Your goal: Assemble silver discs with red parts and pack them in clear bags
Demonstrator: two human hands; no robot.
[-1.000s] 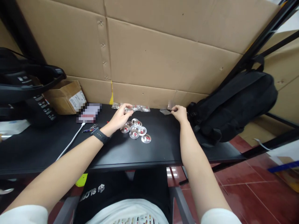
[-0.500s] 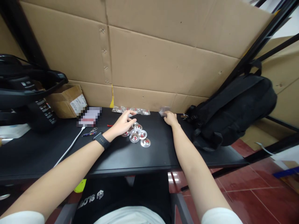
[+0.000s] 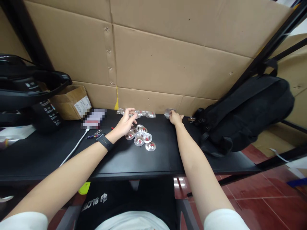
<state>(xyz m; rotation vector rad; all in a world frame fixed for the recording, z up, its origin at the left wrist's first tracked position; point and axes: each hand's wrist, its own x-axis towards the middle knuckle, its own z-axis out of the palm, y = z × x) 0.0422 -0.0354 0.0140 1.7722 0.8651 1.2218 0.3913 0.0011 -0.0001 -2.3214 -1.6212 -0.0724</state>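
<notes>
My left hand [image 3: 126,123], with a dark watch on the wrist, hovers with its fingers apart and holds nothing. Beneath and to its right lie several loose round silver metal discs [image 3: 139,139] with red marks at their centres, some overlapping. Just beyond its fingertips runs a row of similar discs in clear plastic bags [image 3: 150,114], partly hidden by the hand. Farther right, my right hand [image 3: 176,118] has its fingertips closed on a clear plastic bag [image 3: 168,112] at the back of the black table [image 3: 158,164]. The fingertips' exact grip is partly hidden.
A cardboard wall [image 3: 153,64] rises behind the table. On the right sits a black backpack [image 3: 249,111]. To the left are a phone [image 3: 94,118] on a white cable [image 3: 74,148], a keyring [image 3: 94,135], a small cardboard box [image 3: 72,102] and black gear [image 3: 31,92].
My left hand has drawn back slightly from the discs, uncovering more of them. My right hand stays at the clear bags with its fingers shifted a little. The view has moved slightly.
</notes>
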